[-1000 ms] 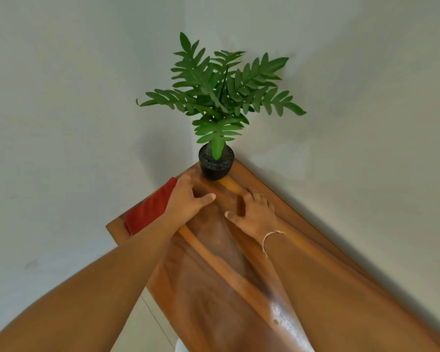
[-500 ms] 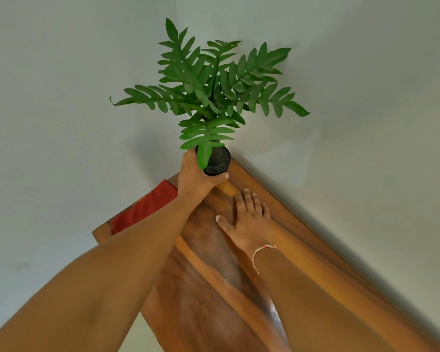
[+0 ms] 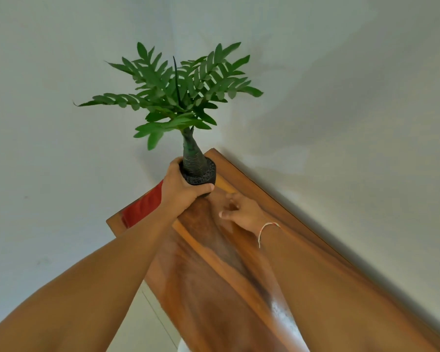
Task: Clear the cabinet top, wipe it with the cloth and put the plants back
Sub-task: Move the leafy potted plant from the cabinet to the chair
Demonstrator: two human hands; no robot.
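A green leafy plant [image 3: 178,97] grows from a small black textured pot [image 3: 201,175] at the far corner of the wooden cabinet top [image 3: 214,288]. My left hand [image 3: 181,191] is wrapped around the pot, and the plant leans toward me so its ribbed stem base shows. My right hand [image 3: 241,209] hovers just to the right of the pot, fingers loosely curled, holding nothing. A red cloth [image 3: 142,207] lies on the cabinet top's left end, partly hidden behind my left wrist.
Pale walls meet in a corner right behind the cabinet. The cabinet's back edge runs along the right wall. A white cabinet front [image 3: 148,323] shows below the left edge.
My left hand went from the cabinet top to the pot, closed on it and tilted it toward me. My right hand lifted off the wood and curled its fingers.
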